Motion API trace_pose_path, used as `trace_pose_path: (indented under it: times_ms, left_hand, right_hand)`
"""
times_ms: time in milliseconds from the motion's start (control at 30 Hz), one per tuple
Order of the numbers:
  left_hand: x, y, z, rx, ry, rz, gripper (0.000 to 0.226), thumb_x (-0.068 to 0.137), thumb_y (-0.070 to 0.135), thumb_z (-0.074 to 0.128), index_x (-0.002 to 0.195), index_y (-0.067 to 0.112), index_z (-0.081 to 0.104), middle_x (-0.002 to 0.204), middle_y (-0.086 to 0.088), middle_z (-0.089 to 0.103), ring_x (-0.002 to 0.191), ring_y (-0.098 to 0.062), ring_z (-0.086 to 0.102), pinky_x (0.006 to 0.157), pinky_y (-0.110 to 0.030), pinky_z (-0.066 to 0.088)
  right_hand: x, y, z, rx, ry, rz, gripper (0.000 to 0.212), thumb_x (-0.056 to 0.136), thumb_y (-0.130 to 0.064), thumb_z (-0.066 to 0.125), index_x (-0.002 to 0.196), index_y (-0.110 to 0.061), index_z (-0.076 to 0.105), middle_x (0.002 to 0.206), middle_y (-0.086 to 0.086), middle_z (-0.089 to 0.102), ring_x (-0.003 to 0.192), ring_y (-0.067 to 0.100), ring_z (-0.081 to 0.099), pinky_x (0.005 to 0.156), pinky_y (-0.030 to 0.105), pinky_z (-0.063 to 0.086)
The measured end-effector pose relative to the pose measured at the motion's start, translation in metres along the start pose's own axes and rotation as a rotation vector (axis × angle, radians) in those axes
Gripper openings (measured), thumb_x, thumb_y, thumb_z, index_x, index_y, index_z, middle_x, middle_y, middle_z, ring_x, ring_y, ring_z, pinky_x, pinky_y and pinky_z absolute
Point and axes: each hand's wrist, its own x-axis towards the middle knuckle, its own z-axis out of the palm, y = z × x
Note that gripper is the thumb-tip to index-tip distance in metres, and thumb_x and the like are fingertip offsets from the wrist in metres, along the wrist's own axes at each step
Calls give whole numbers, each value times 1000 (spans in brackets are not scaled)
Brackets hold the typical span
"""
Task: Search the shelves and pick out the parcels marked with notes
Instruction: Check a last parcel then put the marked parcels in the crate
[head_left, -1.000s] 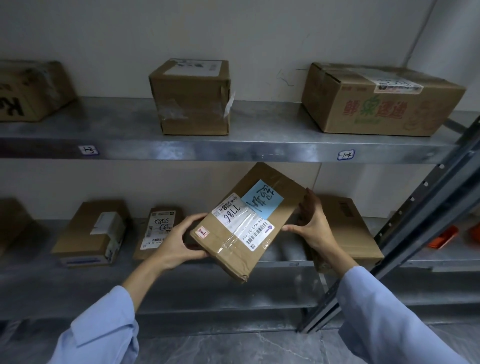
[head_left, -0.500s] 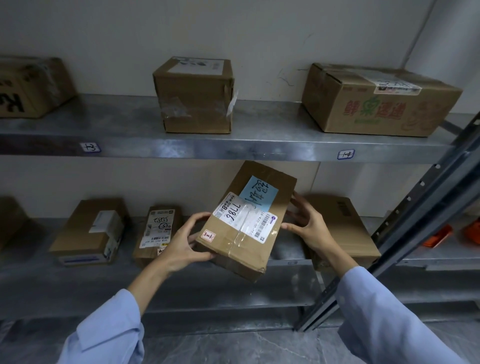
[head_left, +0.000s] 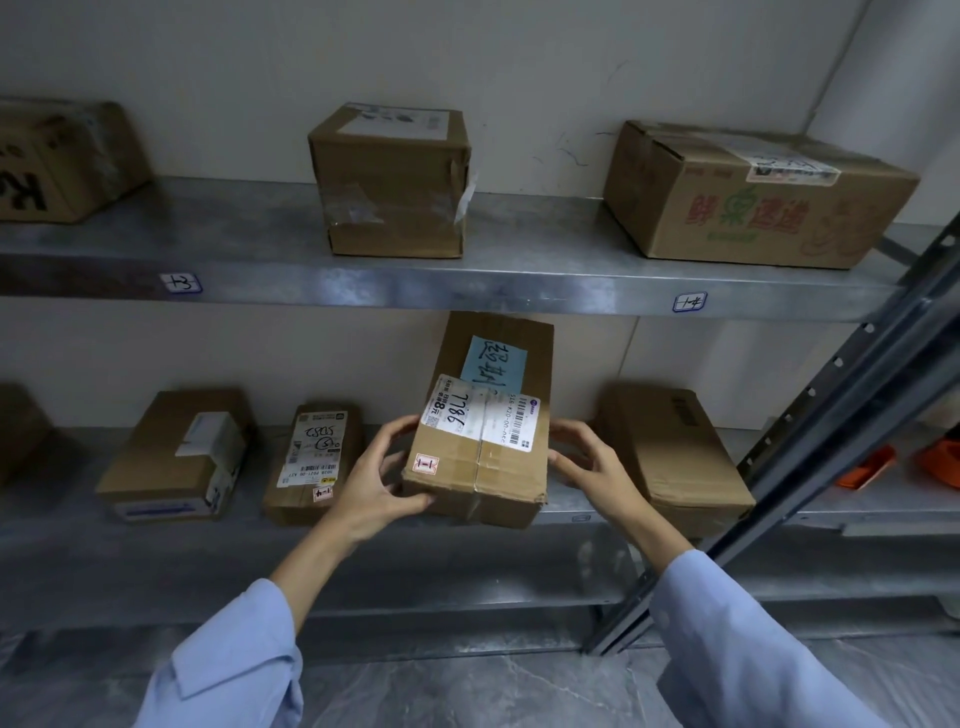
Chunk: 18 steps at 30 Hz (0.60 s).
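**Two grips on the parcel (head_left: 485, 470) with the blue note (head_left: 493, 359)**

Left grip (head_left: 378, 480) curls round the parcel's lower left corner, and the right grip (head_left: 592, 467) clasps its right side with bent fingers. The parcel is at centre frame, at the front of the lower shelf (head_left: 156, 556).

Pale wall (head_left: 519, 57) fills upper frame; faint dark scuff marks (head_left: 570, 151) right of centre. Grey veined stone floor (head_left: 467, 691) along bottom edge. Perforated steel upright (head_left: 831, 415) slants across right side. Orange object (head_left: 866, 467) beyond upright, second orange item (head_left: 941, 461) cut off at right edge; neither identifiable.
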Motion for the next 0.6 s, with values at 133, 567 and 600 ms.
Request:
trace_pose_path:
  times_ms: [133,567,600]
  left_hand:
    - [-4,-1,10,-16,32,23,94,66,-8,82,133,46,44,138,15,51,131,-9,47,106,-47,45]
    - [-14,-14,29,-40,82,44,96,66,5,84,139,46,36,148,10,42,138,-21,40,108,-56,40]
    - [-14,-14,30,-43,75,44,95,66,6,84,138,47,36,148,11,42,139,-21,39,108,-56,40]
  right_hand:
    - [-11,-5,10,123,-22,60,39,97,-33,56,133,-35,41,132,-17,49,122,7,50,90,29,50]
    - [-24,-7,18,208,-70,70,75,70,-61,63,136,-48,29,148,-11,38,132,11,41,89,23,45]
    - [-26,-6,19,210,-63,66,79,67,-62,63,137,-46,29,148,-10,38,132,10,42,87,22,45]
